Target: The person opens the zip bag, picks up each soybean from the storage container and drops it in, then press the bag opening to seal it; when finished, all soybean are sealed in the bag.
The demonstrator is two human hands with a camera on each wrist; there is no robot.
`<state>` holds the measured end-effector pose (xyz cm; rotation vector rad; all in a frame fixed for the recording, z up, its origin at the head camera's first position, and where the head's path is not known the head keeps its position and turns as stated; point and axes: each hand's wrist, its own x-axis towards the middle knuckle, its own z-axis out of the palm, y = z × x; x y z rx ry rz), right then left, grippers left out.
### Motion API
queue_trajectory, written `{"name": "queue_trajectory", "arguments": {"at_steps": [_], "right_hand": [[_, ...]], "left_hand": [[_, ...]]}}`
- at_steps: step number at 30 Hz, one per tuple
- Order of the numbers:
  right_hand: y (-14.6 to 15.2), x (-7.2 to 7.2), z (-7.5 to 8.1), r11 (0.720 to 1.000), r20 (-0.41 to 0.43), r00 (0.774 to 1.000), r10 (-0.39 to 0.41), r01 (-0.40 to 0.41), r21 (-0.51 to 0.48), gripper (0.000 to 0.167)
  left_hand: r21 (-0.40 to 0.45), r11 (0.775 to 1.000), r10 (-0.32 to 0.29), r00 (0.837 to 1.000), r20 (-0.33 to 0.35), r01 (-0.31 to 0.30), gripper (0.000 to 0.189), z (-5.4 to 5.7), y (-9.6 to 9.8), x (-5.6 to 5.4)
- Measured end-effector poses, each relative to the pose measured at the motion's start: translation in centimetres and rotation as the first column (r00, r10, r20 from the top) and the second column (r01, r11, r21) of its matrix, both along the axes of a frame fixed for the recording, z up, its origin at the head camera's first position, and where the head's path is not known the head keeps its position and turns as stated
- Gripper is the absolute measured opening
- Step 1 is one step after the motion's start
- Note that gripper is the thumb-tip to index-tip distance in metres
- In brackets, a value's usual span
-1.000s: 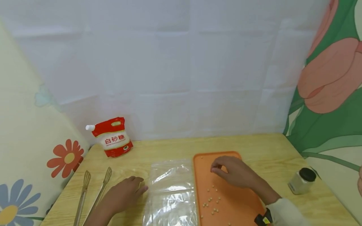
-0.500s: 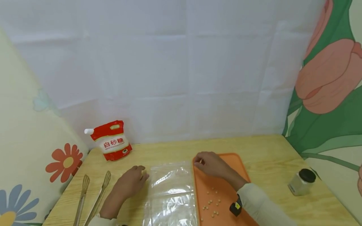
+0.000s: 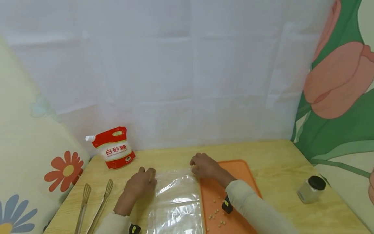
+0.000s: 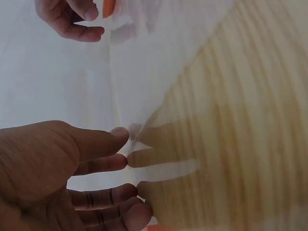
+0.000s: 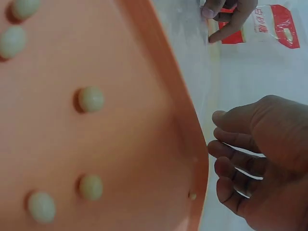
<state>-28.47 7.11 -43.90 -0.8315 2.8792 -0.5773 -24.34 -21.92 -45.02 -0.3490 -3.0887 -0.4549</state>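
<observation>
A clear plastic bag (image 3: 176, 198) lies flat on the wooden table, left of an orange tray (image 3: 239, 170) with several small pale round beans (image 5: 91, 99) on it. At the bag's far left corner is my left hand (image 3: 141, 182); its thumb and fingertips come down by the bag's edge (image 4: 159, 62) in the left wrist view, apart from one another. My right hand (image 3: 205, 166) hovers over the tray's far left corner, close to the bag's far right corner. Its fingers are loosely bent, and nothing shows between them in the right wrist view.
A red and white sugar pouch (image 3: 117, 151) with a white spout stands at the back left. Metal tongs (image 3: 100, 205) lie spread at the left. To the right is a small jar (image 3: 311, 190) with a black lid. White cloth hangs behind the table.
My right hand has moved left across the tray to the bag's far right corner. My left hand has shifted slightly forward and right, to the bag's far left corner.
</observation>
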Motion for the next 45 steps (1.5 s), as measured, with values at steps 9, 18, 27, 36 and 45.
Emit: {"name": "queue_trajectory", "arguments": {"at_steps": [9, 18, 27, 36, 45], "right_hand": [[-1.4, 0.1, -1.2, 0.977, -0.089, 0.995, -0.033, 0.051, 0.207, 0.028], [-1.5, -0.1, -1.5, 0.974, -0.068, 0.992, -0.103, 0.114, 0.197, 0.026], [-1.9, -0.1, -1.8, 0.977, -0.040, 0.993, -0.108, 0.113, 0.181, 0.028], [-1.7, 0.5, -1.9, 0.991, -0.125, 0.988, -0.087, 0.098, 0.088, 0.003], [-1.4, 1.7, -1.1, 0.998, -0.235, 0.971, -0.036, 0.024, -0.052, 0.005]], "left_hand": [[0.000, 1.000, 0.007, 1.000, 0.015, -0.007, 0.037, 0.1, 0.6, 0.3], [0.002, 1.000, -0.017, 1.000, 0.017, 0.017, 0.030, -0.4, 0.5, -0.4], [0.011, 1.000, -0.020, 1.000, -0.024, 0.020, 0.025, -0.5, 0.7, 0.0], [-0.005, 0.997, -0.076, 0.984, -0.159, 0.076, 0.013, -0.7, 0.8, 0.5], [0.009, 0.998, -0.053, 0.986, -0.156, 0.055, 0.019, 0.8, 1.1, 1.5]]}}
